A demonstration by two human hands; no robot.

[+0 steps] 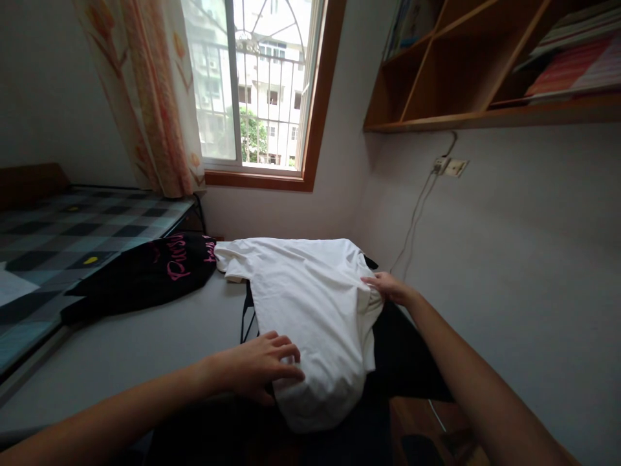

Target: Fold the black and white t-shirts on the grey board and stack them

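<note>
A white T-shirt (310,291) lies spread before me, somewhat wrinkled, one short sleeve out to the left and its near end rounded and bunched. Over its near left edge is my left hand (269,364), fingers apart and slightly curled; it holds nothing. At the shirt's right side, my right hand (392,288) has its fingers on the gathered sleeve and appears to grip the cloth; the thumb is hidden. Dark cloth (402,349) shows beneath and beside the shirt on the right.
A black garment with pink lettering (160,272) lies left of the shirt on a pale surface (160,349). Further left is a bed with a checked cover (111,217). A window (262,90), a wall shelf (449,71) and a socket with hanging cables (449,166) surround the area.
</note>
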